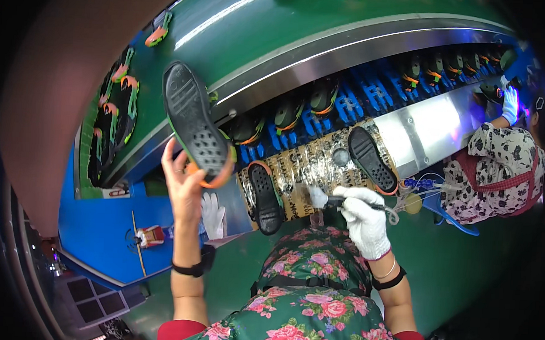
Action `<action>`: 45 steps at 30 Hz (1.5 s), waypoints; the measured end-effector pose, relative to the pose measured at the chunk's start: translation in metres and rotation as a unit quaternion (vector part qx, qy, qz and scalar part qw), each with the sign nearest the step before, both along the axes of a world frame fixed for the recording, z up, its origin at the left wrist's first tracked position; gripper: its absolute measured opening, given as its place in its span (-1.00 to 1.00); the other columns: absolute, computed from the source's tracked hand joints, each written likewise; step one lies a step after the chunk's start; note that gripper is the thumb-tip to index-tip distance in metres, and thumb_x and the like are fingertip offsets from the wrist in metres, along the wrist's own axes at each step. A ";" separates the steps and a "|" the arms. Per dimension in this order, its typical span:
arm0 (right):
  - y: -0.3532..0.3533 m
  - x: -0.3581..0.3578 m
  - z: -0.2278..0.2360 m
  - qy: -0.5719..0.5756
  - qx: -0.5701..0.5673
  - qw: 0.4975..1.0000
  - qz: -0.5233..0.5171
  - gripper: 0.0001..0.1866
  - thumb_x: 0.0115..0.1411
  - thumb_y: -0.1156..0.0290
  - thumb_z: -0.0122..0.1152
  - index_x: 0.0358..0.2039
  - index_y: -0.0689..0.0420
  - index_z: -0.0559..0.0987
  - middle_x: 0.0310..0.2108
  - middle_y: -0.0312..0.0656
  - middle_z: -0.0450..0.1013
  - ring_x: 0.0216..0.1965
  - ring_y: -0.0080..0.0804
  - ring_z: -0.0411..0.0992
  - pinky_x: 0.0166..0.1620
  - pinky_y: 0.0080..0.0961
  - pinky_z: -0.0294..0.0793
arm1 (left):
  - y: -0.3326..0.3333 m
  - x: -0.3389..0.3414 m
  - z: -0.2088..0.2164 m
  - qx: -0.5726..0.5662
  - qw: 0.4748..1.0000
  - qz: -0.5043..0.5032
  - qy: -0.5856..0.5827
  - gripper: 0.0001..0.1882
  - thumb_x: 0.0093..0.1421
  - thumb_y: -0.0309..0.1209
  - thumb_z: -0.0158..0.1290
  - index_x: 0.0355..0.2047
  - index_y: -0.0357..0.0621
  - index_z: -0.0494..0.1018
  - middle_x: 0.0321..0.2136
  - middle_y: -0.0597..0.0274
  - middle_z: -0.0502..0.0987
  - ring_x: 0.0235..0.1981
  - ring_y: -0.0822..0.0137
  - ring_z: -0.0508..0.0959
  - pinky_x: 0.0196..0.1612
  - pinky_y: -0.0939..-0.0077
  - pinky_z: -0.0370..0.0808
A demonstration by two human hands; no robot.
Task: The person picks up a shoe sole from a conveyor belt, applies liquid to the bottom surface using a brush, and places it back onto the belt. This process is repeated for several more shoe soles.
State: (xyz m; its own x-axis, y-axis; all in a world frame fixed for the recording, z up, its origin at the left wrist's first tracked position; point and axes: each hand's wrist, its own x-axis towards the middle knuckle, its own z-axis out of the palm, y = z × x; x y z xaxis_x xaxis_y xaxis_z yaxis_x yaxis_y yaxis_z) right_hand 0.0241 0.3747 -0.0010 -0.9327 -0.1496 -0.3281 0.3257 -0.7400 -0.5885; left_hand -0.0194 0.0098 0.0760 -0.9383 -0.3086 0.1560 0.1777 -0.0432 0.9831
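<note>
My bare left hand pinches a black shoe sole by its orange-edged end and holds it raised, with its hollowed, holed face toward me. In my white-gloved right hand is a brush with a dark handle and pale bristles pointing left. A thin clear tube loops beside the handle. Below the brush is a bench top covered in shiny, stained brown tape. One black sole lies on it to the left of the brush, and another sole to the right.
Beyond the bench, a rack with blue holders carries several shoe parts. A green conveyor with a metal rim runs behind, with several shoe parts at its left. A white glove lies near my left forearm. A co-worker sits at the right.
</note>
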 end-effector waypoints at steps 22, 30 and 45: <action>-0.075 -0.037 0.076 0.479 0.442 0.756 -0.055 -0.76 0.12 0.63 0.49 -0.16 0.27 0.77 -0.10 0.05 0.73 -0.14 -0.20 0.70 -0.07 -0.32 0.68 | 0.109 0.058 -0.083 0.560 0.788 -0.234 -0.105 0.05 0.41 0.56 -0.43 0.55 0.00 0.20 0.44 0.17 0.39 0.41 0.07 0.42 0.47 0.00 0.34; -0.077 -0.023 0.066 0.498 0.466 0.729 -0.058 -0.75 0.16 0.60 0.47 -0.12 0.25 0.77 -0.10 0.02 0.73 -0.13 -0.19 0.70 -0.05 -0.32 0.68 | 0.127 0.063 -0.087 0.614 0.712 -0.327 -0.097 0.24 0.24 0.72 -0.48 0.49 -0.07 0.28 0.34 0.08 0.49 0.31 0.07 0.52 0.41 0.04 0.44; -0.081 -0.009 0.063 0.481 0.434 0.751 -0.130 -0.68 0.23 0.50 0.40 0.02 0.16 0.78 -0.07 -0.04 0.72 -0.13 -0.13 0.69 -0.06 -0.27 0.69 | 0.112 0.068 -0.138 0.473 0.845 -0.208 -0.135 0.15 0.32 0.66 -0.48 0.35 -0.13 0.40 0.18 0.08 0.58 0.23 0.11 0.58 0.35 0.11 0.49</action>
State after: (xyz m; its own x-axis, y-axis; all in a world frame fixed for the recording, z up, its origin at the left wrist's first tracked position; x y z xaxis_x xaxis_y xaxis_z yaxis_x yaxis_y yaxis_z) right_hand 0.0146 0.2934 0.0618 -0.7619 -0.0410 0.6464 -0.6471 0.0933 -0.7567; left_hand 0.0484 0.1218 -0.0617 -0.9582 0.1910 -0.2130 -0.2725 -0.8364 0.4757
